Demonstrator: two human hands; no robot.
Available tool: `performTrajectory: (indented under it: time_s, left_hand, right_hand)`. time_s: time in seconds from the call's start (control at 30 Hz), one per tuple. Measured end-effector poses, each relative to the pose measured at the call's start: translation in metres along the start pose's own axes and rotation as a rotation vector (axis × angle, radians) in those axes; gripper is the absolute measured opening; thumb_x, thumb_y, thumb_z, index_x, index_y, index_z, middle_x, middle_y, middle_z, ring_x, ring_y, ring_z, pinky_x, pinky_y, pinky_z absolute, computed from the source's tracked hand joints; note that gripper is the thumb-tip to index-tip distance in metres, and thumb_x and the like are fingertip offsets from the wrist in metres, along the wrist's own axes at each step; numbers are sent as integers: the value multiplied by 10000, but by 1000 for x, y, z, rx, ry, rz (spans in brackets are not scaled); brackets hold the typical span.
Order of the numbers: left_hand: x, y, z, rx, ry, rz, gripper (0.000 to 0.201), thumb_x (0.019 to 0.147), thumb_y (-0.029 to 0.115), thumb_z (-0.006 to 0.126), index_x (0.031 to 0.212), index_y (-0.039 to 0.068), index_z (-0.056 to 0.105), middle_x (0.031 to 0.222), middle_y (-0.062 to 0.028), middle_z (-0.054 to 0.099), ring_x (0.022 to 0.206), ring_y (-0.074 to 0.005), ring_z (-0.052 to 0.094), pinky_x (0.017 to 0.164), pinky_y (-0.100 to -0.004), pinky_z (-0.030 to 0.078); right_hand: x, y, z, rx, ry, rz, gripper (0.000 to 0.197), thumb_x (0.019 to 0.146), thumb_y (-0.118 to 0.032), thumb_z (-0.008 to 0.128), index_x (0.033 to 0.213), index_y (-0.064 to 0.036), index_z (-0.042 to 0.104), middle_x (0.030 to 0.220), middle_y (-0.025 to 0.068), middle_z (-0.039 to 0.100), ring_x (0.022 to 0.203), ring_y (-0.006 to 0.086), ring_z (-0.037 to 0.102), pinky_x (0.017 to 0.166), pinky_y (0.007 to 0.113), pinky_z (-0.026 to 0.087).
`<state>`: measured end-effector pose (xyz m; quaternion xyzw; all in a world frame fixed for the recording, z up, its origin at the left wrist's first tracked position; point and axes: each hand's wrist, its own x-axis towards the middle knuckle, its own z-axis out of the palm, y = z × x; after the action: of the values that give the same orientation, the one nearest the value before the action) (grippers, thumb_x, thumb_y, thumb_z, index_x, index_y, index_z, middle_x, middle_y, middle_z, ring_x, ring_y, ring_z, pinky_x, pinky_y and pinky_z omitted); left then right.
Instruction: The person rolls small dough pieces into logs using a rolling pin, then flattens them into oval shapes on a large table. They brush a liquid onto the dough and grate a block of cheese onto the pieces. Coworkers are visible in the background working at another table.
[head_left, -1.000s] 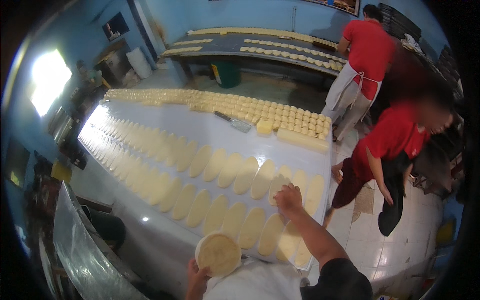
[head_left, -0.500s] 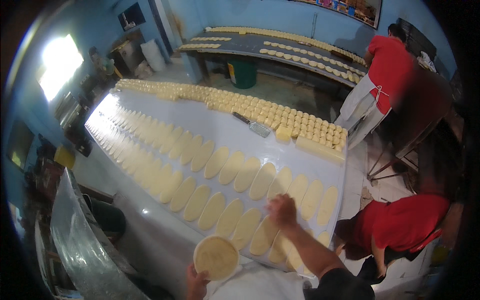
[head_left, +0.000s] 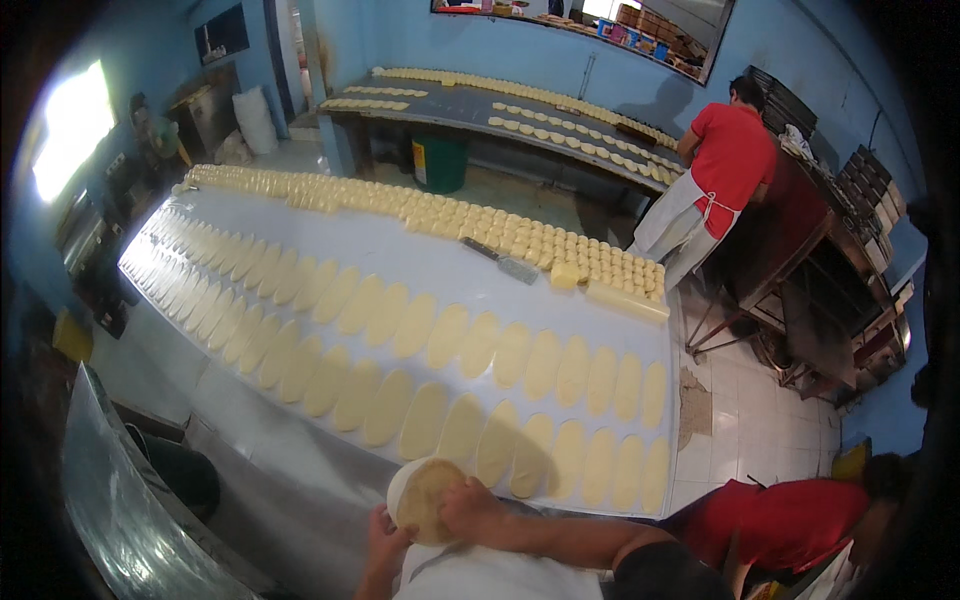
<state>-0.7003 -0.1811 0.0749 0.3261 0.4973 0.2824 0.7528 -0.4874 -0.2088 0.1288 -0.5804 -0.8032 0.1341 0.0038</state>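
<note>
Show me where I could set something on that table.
A bare strip of white table runs between the dough balls and the farther row of dough ovals, left of the metal tool. Crowded: the far edge and both oval rows.

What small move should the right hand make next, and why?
Probably lift the right hand from the bowl toward the flat dough ovals: it is over the bowl's tan inside, the left hand holds the bowl's side, and the ovals lie in rows just beyond.

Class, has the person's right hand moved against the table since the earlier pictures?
Yes: against the table, the right hand has moved left and back, from over the dough ovals to the round bowl.
</note>
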Motion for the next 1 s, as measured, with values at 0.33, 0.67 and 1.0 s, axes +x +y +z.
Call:
performTrajectory:
  time_s: [0.33,0.67,1.0]
  left_hand:
    - [21,42,-33,48,75,-50,764,754,51,721,1403,28,319,1274,-201,543,1105,-328,624,847,-441,600]
    - [5,64,-31,-16,243,-20,742,743,77,704,1384,28,333,1288,-188,551,1115,-316,624,853,-456,588]
    - [2,49,-25,-44,200,41,643,821,51,644,1387,19,339,1265,-187,560,1081,-316,655,806,-458,622]
  right_hand:
    - [10,171,1,235,576,790,132,854,-239,684,866,-171,796,904,68,674,974,299,590,848,430,493]
    - [27,257,31,-83,461,791,133,832,-309,708,813,-196,775,878,18,647,956,242,575,811,421,471]
    - [56,200,3,-12,536,533,189,833,-345,681,805,-173,754,774,61,624,864,289,596,756,451,484]
